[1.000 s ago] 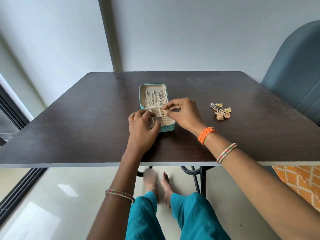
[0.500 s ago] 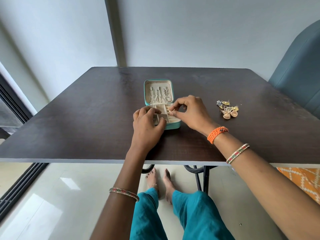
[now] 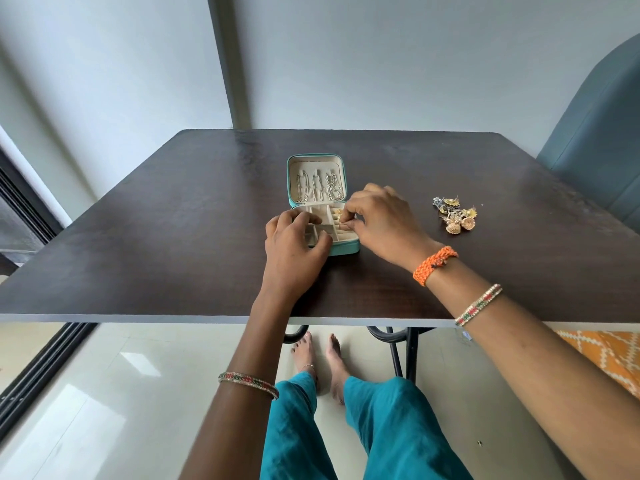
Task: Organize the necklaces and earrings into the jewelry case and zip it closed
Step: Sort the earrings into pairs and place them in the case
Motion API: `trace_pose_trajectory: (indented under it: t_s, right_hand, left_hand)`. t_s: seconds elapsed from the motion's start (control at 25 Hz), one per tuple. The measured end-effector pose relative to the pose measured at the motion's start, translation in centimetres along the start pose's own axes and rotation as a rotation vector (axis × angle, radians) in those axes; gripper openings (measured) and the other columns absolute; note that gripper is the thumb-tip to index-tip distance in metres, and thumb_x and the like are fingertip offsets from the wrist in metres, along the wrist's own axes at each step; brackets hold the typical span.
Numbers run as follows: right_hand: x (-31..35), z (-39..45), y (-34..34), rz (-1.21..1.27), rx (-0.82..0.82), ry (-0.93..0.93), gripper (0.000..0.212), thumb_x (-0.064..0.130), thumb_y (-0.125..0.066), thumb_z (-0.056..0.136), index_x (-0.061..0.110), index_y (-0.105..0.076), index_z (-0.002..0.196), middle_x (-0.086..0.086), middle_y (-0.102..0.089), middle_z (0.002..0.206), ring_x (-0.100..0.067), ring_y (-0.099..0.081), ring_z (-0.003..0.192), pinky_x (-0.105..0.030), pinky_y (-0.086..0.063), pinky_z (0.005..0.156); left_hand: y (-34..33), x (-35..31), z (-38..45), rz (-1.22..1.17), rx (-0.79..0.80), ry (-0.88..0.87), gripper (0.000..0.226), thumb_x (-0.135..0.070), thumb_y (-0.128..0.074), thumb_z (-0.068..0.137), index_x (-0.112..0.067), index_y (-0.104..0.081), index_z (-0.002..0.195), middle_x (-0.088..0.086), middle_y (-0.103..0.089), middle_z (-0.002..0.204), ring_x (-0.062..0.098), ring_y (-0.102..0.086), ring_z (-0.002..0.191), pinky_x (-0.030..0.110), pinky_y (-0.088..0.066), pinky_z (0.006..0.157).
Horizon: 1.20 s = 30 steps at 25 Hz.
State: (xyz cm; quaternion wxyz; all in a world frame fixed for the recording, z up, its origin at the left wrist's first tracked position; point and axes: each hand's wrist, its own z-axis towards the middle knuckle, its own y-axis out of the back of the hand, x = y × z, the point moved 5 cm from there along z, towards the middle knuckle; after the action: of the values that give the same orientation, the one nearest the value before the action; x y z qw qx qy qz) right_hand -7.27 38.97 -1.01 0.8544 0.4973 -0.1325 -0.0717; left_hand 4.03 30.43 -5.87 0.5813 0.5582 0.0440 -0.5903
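Observation:
A small teal jewelry case (image 3: 346, 248) lies open on the dark table, its cream lid laid back. Three silver necklaces (image 3: 317, 187) hang inside the lid. My left hand (image 3: 294, 247) rests on the case's near left corner, fingers curled over the tray's rim. My right hand (image 3: 379, 221) is at the tray's right side, thumb and forefinger pinched on a small earring over the slotted section. One gold earring (image 3: 337, 212) sits in the slots. A pile of gold and silver earrings (image 3: 455, 216) lies on the table to the right of the case.
The dark wooden table (image 3: 156, 244) has its near edge just below my wrists. A blue-grey upholstered chair (image 3: 595, 133) stands at the right. A grey wall lies beyond the table. An orange patterned rug (image 3: 609, 355) shows on the floor at right.
My right hand has lowered its pinch from above the case down to the tray's slotted section. The left hand stays on the case. The view shifted slightly.

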Motion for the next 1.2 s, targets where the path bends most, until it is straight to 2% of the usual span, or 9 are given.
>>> trace_pose_trajectory:
  t_s: [0.24, 0.48, 0.56, 0.64, 0.76, 0.84, 0.92, 1.04, 1.2]
  right_hand:
    - [0.1, -1.8, -0.1, 0.018, 0.042, 0.032, 0.021, 0.007, -0.057, 0.089, 0.017, -0.072, 0.1, 0.001, -0.064, 0.107, -0.019, -0.046, 0.106, -0.038, -0.037, 0.091]
    - [-2.8, -2.1, -0.5, 0.177, 0.15, -0.148, 0.058, -0.008, -0.04, 0.086, 0.037, -0.07, 0.107, 0.002, -0.041, 0.142, -0.02, -0.021, 0.137, -0.039, -0.02, 0.11]
    - [-3.8, -2.2, -0.2, 0.386, 0.037, -0.204, 0.058, -0.012, -0.039, 0.085, 0.031, -0.07, 0.108, 0.0, -0.049, 0.134, -0.018, -0.033, 0.13, -0.03, -0.032, 0.104]
    - [-5.1, -2.6, 0.6, 0.539, -0.114, -0.251, 0.057, -0.015, -0.04, 0.081, 0.026, -0.071, 0.105, 0.003, -0.056, 0.12, -0.013, -0.048, 0.117, -0.01, -0.037, 0.082]
    - [-8.7, -4.1, 2.3, 0.546, -0.22, -0.368, 0.052, -0.013, -0.041, 0.078, 0.024, -0.073, 0.096, 0.009, -0.061, 0.105, -0.005, -0.058, 0.082, -0.01, -0.037, 0.061]
    - [-12.5, -5.2, 3.9, 0.556, -0.325, -0.507, 0.049, -0.013, -0.042, 0.076, 0.023, -0.072, 0.089, 0.004, -0.067, 0.098, -0.004, -0.056, 0.067, -0.015, -0.042, 0.062]
    - [-16.5, -5.9, 4.8, 0.588, -0.386, -0.633, 0.048, -0.016, -0.04, 0.076, 0.019, -0.07, 0.088, -0.003, -0.069, 0.096, -0.006, -0.059, 0.08, -0.015, -0.046, 0.075]
    - [-20.8, -6.3, 4.8, 0.509, -0.307, -0.736, 0.044, -0.013, -0.043, 0.082, 0.023, -0.068, 0.085, -0.006, -0.067, 0.091, -0.012, -0.058, 0.086, -0.022, -0.043, 0.078]
    - [-20.4, -5.7, 3.4, 0.397, 0.002, -0.641, 0.017, 0.013, -0.056, 0.092, 0.019, -0.071, 0.098, 0.005, -0.065, 0.086, -0.006, -0.055, 0.079, -0.017, -0.04, 0.075]
  left_hand:
    - [0.1, 0.0, 0.1, 0.014, 0.0, 0.0, 0.045, -0.04, -0.043, 0.076, -0.017, -0.062, 0.11, 0.003, -0.052, 0.128, 0.023, -0.031, 0.125, 0.039, -0.035, 0.104]
    - [0.2, -0.2, 0.0, 0.022, 0.018, 0.019, 0.046, -0.041, -0.043, 0.075, -0.017, -0.062, 0.11, 0.003, -0.052, 0.127, 0.024, -0.032, 0.125, 0.041, -0.036, 0.103]
    - [0.2, -0.3, -0.1, 0.03, 0.033, 0.02, 0.047, -0.04, -0.043, 0.075, -0.016, -0.062, 0.11, 0.004, -0.052, 0.126, 0.024, -0.032, 0.125, 0.041, -0.036, 0.103]
    - [0.2, -0.5, -0.1, 0.064, 0.023, 0.0, 0.048, -0.04, -0.042, 0.076, -0.015, -0.061, 0.112, 0.007, -0.052, 0.127, 0.026, -0.032, 0.125, 0.04, -0.035, 0.103]
    - [0.3, -0.8, -0.1, 0.153, -0.035, -0.087, 0.04, -0.034, -0.046, 0.083, -0.01, -0.062, 0.111, 0.013, -0.054, 0.124, 0.032, -0.036, 0.121, 0.038, -0.036, 0.099]
    - [0.2, -1.0, -0.1, 0.163, -0.061, -0.112, 0.029, -0.024, -0.052, 0.088, -0.008, -0.062, 0.11, 0.015, -0.054, 0.122, 0.033, -0.037, 0.12, 0.038, -0.035, 0.098]
    - [0.3, -0.9, -0.2, 0.145, -0.073, -0.095, 0.025, -0.018, -0.055, 0.088, -0.007, -0.062, 0.11, 0.015, -0.054, 0.121, 0.032, -0.036, 0.12, 0.037, -0.034, 0.099]
    - [0.3, -1.0, -0.3, 0.11, -0.059, -0.081, 0.025, -0.018, -0.055, 0.088, -0.008, -0.061, 0.111, 0.014, -0.053, 0.122, 0.03, -0.033, 0.123, 0.037, -0.034, 0.101]
    - [0.4, -1.0, -0.4, 0.105, -0.042, -0.072, 0.027, -0.019, -0.055, 0.089, -0.009, -0.06, 0.114, 0.014, -0.051, 0.126, 0.028, -0.03, 0.126, 0.038, -0.033, 0.102]
